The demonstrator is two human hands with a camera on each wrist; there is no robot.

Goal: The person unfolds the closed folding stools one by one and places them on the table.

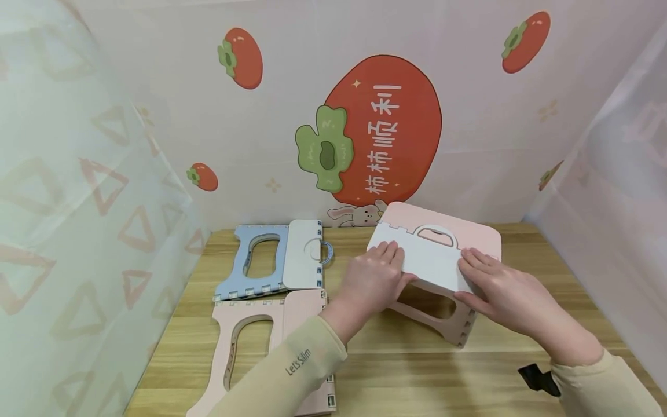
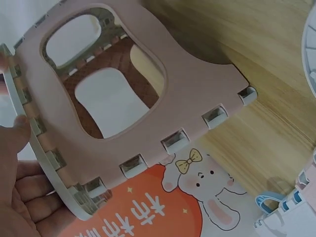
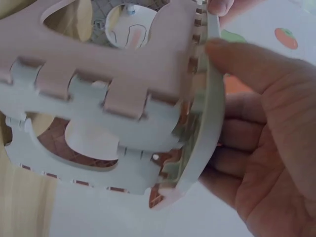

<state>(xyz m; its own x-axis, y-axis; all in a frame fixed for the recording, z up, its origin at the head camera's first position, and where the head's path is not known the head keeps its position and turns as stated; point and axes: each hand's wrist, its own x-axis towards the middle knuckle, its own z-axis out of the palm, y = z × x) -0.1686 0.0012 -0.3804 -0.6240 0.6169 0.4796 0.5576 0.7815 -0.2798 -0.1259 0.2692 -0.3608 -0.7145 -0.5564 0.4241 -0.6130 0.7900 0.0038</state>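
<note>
A pink and white folding stool (image 1: pixel 429 258) stands unfolded at the right of the table, its seat half white, half pink, with a looped handle in the middle. My left hand (image 1: pixel 372 281) grips the near left part of the seat, fingers on top and thumb beneath the edge. At the near right corner, my right hand (image 1: pixel 502 292) holds the same edge, thumb under the rim. The left wrist view shows the pink leg panel (image 2: pixel 187 74) with its large cutout. Hinged white and pink side panels (image 3: pixel 133 108) spread below the seat in the right wrist view.
Two folded stools lie flat on the wooden table (image 1: pixel 396 382) at the left: a blue and white one (image 1: pixel 302 255) behind, a pink one (image 1: pixel 299 310) in front, partly under my left sleeve. A persimmon-printed backdrop (image 1: pixel 479 139) stands behind. A black piece (image 1: pixel 539 379) shows near my right cuff.
</note>
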